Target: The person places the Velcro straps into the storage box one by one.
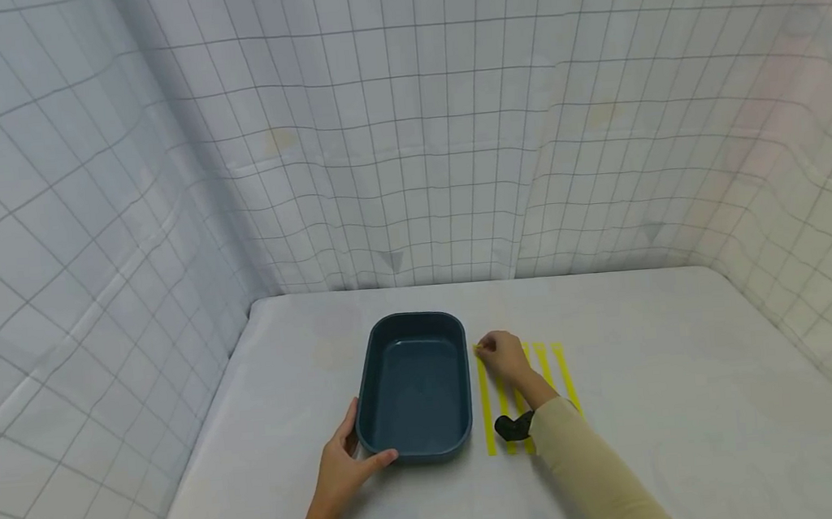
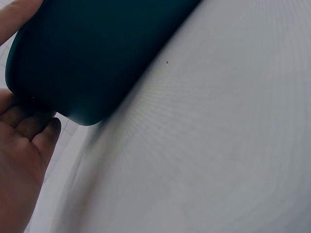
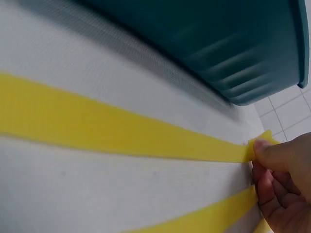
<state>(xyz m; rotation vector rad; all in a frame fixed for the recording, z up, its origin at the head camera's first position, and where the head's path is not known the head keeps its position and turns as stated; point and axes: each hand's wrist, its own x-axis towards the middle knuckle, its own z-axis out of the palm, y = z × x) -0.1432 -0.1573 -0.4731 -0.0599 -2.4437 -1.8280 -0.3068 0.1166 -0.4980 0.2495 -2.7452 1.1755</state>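
Observation:
A dark teal plastic tub [image 1: 414,398] sits on the white table, its inside bare. My left hand [image 1: 340,469] grips its near left corner, the thumb along the near rim and the other fingers against the left side. In the left wrist view those fingers curl beneath the tub's edge. To the right of the tub lie several flat yellow strips in a row. With thumb and fingers, my right hand [image 1: 503,356] pinches the far end of the leftmost yellow strip [image 1: 487,417]. That strip [image 3: 121,131] runs nearly parallel to the tub's side in the right wrist view.
The other yellow strips [image 1: 566,378] lie beneath and right of my right forearm. White cloth walls [image 1: 406,130] with a dark grid rise at the back and both sides. A black wrist device [image 1: 515,428] sits at my right wrist, over the strips.

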